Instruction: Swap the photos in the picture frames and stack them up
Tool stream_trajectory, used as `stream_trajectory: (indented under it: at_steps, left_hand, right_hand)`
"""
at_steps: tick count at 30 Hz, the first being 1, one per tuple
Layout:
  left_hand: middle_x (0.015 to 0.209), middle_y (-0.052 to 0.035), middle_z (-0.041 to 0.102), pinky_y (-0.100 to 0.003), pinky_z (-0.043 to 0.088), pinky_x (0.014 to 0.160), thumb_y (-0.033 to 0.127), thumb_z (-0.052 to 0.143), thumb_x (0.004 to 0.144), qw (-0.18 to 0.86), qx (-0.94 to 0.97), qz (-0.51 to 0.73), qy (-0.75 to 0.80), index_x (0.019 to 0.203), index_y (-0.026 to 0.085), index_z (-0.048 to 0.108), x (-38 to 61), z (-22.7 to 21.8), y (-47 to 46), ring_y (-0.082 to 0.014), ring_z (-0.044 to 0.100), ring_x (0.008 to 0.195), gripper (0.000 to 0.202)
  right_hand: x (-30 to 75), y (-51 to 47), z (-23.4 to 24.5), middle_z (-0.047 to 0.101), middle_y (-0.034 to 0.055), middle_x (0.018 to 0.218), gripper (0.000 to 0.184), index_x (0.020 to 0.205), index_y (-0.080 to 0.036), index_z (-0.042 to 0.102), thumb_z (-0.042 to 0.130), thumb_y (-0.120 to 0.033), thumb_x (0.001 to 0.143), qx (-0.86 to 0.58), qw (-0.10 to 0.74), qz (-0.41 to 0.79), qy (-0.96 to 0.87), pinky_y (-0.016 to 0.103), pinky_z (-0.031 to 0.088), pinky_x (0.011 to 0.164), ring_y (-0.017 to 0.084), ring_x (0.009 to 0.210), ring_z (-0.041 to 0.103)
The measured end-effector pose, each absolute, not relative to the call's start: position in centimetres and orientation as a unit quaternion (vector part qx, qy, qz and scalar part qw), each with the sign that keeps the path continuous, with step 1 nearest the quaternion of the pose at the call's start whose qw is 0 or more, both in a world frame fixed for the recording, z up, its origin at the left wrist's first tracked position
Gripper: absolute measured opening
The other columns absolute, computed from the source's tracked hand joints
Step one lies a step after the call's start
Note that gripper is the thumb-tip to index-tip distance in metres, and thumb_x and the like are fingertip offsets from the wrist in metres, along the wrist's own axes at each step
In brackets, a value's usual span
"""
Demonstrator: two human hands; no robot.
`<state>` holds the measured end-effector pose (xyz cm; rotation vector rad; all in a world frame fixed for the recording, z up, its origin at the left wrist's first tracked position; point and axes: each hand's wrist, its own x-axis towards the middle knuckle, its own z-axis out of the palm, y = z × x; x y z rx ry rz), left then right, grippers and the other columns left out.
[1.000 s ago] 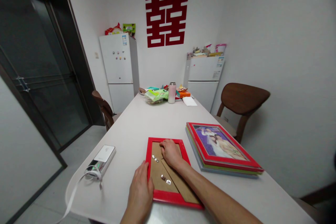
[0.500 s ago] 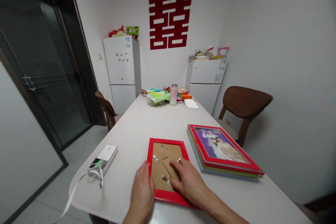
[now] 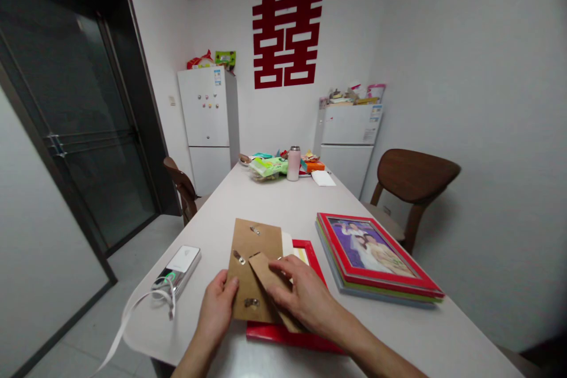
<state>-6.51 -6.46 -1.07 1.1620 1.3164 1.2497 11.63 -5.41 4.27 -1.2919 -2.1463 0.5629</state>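
Note:
My left hand (image 3: 217, 302) grips the left edge of a brown picture frame backing board (image 3: 251, 240), thumb on top. The board has small metal clips and is lifted off a red picture frame (image 3: 315, 260), covering most of its opening. My right hand (image 3: 305, 292) is closed on the board's stand leg (image 3: 260, 266), a narrow brown flap swung up at an angle. Its fingertips lie over the flap and hide part of the board's right side. A white and yellow sheet (image 3: 301, 254) shows in the frame's opening.
To the right lies a stack of framed pictures (image 3: 376, 248), a red one on top. A power bank (image 3: 183, 263) with a white cable (image 3: 133, 313) lies left. A pink bottle (image 3: 293, 163) and green bag (image 3: 268, 168) stand at the table's far end. Chairs flank the table.
The backing board has come out of the red frame and shifted left and up. My left hand moved from the frame's edge to the board; my right hand took hold of the stand leg.

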Motion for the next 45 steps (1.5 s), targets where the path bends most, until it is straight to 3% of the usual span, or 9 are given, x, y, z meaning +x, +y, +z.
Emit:
stream_trajectory:
  at_steps: [8, 15, 21, 29, 32, 36, 38, 42, 45]
  left_hand:
    - [0.062, -0.0017, 0.066, -0.026, 0.044, 0.052, 0.029, 0.053, 0.065, 0.504, 0.403, 0.508, 0.57, 0.078, 0.014, 0.057, -13.1, -1.6, -6.4, -0.0169, 0.06, 0.055, 0.02]
    - [0.059, -0.001, 0.064, -0.026, 0.043, 0.053, 0.036, 0.054, 0.063, 0.551, 0.396, 0.499, 0.539, 0.073, 0.014, 0.054, -10.1, -1.9, -6.6, -0.0163, 0.059, 0.053, 0.024]
    - [0.059, 0.0007, 0.063, -0.024, 0.041, 0.051, 0.037, 0.054, 0.064, 0.538, 0.397, 0.501, 0.549, 0.074, 0.015, 0.054, -9.5, -1.6, -6.7, -0.0149, 0.058, 0.053, 0.024]
    - [0.057, 0.002, 0.063, -0.024, 0.043, 0.052, 0.025, 0.049, 0.069, 0.488, 0.397, 0.493, 0.601, 0.068, 0.017, 0.054, -13.4, -1.0, -6.4, -0.0151, 0.058, 0.053, 0.01]
    - [0.058, 0.0012, 0.064, -0.025, 0.044, 0.053, 0.02, 0.046, 0.071, 0.471, 0.406, 0.482, 0.617, 0.068, 0.017, 0.055, -13.8, -1.2, -6.1, -0.0155, 0.059, 0.055, 0.01]
    - [0.064, -0.0001, 0.066, -0.025, 0.046, 0.055, 0.019, 0.042, 0.074, 0.445, 0.427, 0.467, 0.634, 0.073, 0.018, 0.056, -14.2, -1.5, -5.6, -0.017, 0.062, 0.064, 0.014]
    - [0.065, -0.0002, 0.066, -0.026, 0.047, 0.058, 0.021, 0.04, 0.075, 0.432, 0.442, 0.458, 0.639, 0.074, 0.019, 0.057, -14.6, -1.7, -5.6, -0.0175, 0.062, 0.067, 0.017]
    - [0.073, -0.0005, 0.067, -0.028, 0.047, 0.064, 0.026, 0.039, 0.074, 0.399, 0.481, 0.436, 0.647, 0.077, 0.019, 0.057, -15.4, -1.9, -5.8, -0.018, 0.062, 0.073, 0.019]
    - [0.082, -0.0028, 0.067, -0.029, 0.047, 0.068, 0.03, 0.039, 0.074, 0.362, 0.51, 0.411, 0.662, 0.084, 0.017, 0.057, -15.7, -1.9, -6.0, -0.019, 0.061, 0.077, 0.024]
  right_hand:
    - [14.8, -5.1, 0.7, 0.054, 0.0112, 0.098, 0.036, 0.104, -0.013, 0.054, 0.041, -0.031, 0.076, -0.529, 0.243, 0.195, -0.789, 0.032, 0.037, 0.081, 0.02, 0.089, 0.05]
    - [14.1, -5.2, -0.4, 0.056, 0.011, 0.101, 0.036, 0.107, -0.012, 0.052, 0.04, -0.026, 0.076, -0.539, 0.223, 0.186, -0.791, 0.03, 0.035, 0.082, 0.02, 0.094, 0.049]
    - [12.7, -6.1, -0.4, 0.054, 0.0059, 0.098, 0.023, 0.078, -0.019, 0.059, 0.038, -0.026, 0.078, -0.481, 0.162, 0.109, -0.855, 0.03, 0.033, 0.077, 0.019, 0.091, 0.045]
    - [15.7, -5.1, -0.2, 0.055, 0.0104, 0.09, 0.02, 0.074, -0.017, 0.06, 0.043, -0.028, 0.075, -0.56, 0.097, -0.001, -0.823, 0.036, 0.03, 0.077, 0.024, 0.09, 0.044]
    - [15.8, -5.3, 0.1, 0.054, 0.0122, 0.101, 0.027, 0.09, -0.016, 0.06, 0.046, -0.032, 0.073, -0.563, 0.109, 0.013, -0.819, 0.038, 0.029, 0.081, 0.026, 0.097, 0.042]
    - [13.9, -6.2, 0.4, 0.043, 0.0094, 0.121, 0.057, 0.115, -0.023, 0.045, 0.057, -0.042, 0.064, -0.468, 0.136, 0.1, -0.867, 0.038, 0.026, 0.088, 0.027, 0.108, 0.036]
    - [13.2, -6.4, 0.4, 0.048, 0.0074, 0.116, 0.048, 0.109, -0.025, 0.051, 0.056, -0.042, 0.065, -0.426, 0.134, 0.136, -0.884, 0.035, 0.03, 0.084, 0.024, 0.103, 0.04]
    - [13.9, -6.0, -0.2, 0.057, 0.0048, 0.093, 0.019, 0.085, -0.022, 0.062, 0.047, -0.028, 0.074, -0.41, 0.137, 0.15, -0.889, 0.028, 0.035, 0.074, 0.017, 0.086, 0.048]
    - [15.4, -5.4, -0.7, 0.059, 0.0045, 0.083, 0.024, 0.075, -0.02, 0.063, 0.039, -0.021, 0.078, -0.419, 0.146, 0.129, -0.887, 0.026, 0.035, 0.071, 0.015, 0.079, 0.049]
